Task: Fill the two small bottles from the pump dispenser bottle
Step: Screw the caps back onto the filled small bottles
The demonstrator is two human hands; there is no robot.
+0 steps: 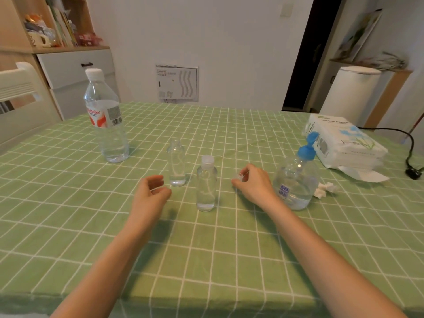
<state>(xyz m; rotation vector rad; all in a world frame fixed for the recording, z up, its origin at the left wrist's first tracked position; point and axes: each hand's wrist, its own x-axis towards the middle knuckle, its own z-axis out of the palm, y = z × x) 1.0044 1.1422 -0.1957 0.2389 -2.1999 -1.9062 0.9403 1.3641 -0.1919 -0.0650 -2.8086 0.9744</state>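
Two small clear bottles stand mid-table. The left small bottle (176,166) has no cap on it; the right small bottle (206,184) wears a translucent flip cap. The pump dispenser bottle (296,182), clear with a blue pump head, stands to the right and holds some clear liquid. My left hand (152,191) hovers just left of the uncapped bottle's base, fingers loosely curled with nothing in them. My right hand (252,183) rests between the capped bottle and the dispenser, pinching a small clear cap (239,176) at its fingertips.
A tall water bottle (105,118) stands at the back left on the green checked tablecloth (206,249). A tissue pack (344,143) lies at the back right, a crumpled tissue (324,189) beside the dispenser, and a black cable (410,154) at the far right edge.
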